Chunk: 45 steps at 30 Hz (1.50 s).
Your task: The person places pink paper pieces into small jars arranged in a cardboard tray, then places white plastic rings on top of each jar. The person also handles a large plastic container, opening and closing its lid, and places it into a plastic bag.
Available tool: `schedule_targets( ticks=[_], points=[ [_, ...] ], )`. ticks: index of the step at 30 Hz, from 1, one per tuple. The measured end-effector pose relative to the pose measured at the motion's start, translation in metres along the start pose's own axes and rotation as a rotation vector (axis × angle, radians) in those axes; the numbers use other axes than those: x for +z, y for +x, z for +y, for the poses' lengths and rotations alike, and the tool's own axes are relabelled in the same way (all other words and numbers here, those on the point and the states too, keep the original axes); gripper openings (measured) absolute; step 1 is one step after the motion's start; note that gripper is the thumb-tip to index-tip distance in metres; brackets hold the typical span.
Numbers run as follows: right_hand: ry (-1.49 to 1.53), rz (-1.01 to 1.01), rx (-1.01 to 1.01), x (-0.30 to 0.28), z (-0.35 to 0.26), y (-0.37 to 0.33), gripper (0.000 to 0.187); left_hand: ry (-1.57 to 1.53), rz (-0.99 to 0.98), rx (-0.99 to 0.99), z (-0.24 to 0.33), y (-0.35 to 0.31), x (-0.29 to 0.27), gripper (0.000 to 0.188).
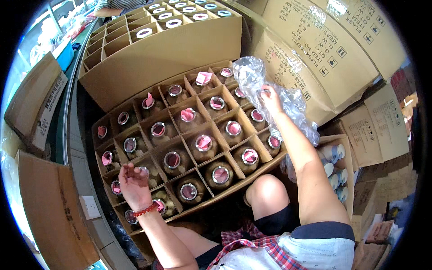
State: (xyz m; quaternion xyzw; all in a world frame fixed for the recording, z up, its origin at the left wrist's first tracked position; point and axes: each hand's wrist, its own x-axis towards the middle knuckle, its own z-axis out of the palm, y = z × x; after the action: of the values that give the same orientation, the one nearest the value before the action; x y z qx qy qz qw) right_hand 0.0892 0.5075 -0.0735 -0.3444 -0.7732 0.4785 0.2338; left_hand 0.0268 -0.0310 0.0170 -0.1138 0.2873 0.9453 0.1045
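A large divided carton (211, 196) lies in front of me, its cells holding round clear glass flask liners (188, 191) with mouths upward. Pieces of pink paper (204, 77) stick out of several mouths. Over the carton's left side is my left hand (135, 185), palm turned up, fingers loosely bent and nothing in them; a red bead bracelet (146, 210) circles its wrist. At the right side, my right hand (271, 99) has its fingers closed on a crumpled clear plastic bag (249, 74). That plastic trails along the carton's right edge, partly behind my forearm.
Behind stands another divided carton (180, 49) with white and pale-blue rings in some cells. Big printed cardboard cartons (292, 67) rise at the right. Blue-and-white cylinders (333, 153) fill a box beside my right arm. Cardboard flaps (54, 202) stand left; a person (119, 6) is at the back.
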Motion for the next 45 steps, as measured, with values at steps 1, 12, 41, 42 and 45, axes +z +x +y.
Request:
schedule_targets(
  ticks=[1,12,41,42,45],
  points=[
    [0.034,0.089,-0.181,-0.013,0.018,0.009,0.023,0.039,0.046,0.001,-0.003,0.000,0.005,0.018],
    [-0.645,-0.241,0.085,-0.022,0.087,0.034,0.024,0.464,0.098,-0.011,-0.040,0.009,0.005,0.015],
    [-0.278,-0.413,0.130,-0.159,0.027,-0.189,0.066,2.785,-1.847,0.005,-0.473,-0.009,0.249,0.039],
    [-0.188,-0.567,0.288,-0.155,0.025,-0.180,0.074,2.743,-1.830,0.137,-0.451,0.007,0.243,0.036],
    [-0.212,-0.568,0.304,-0.157,0.027,-0.173,0.088,2.025,-1.469,0.508,-0.383,-0.015,0.249,0.029]
  ],
)
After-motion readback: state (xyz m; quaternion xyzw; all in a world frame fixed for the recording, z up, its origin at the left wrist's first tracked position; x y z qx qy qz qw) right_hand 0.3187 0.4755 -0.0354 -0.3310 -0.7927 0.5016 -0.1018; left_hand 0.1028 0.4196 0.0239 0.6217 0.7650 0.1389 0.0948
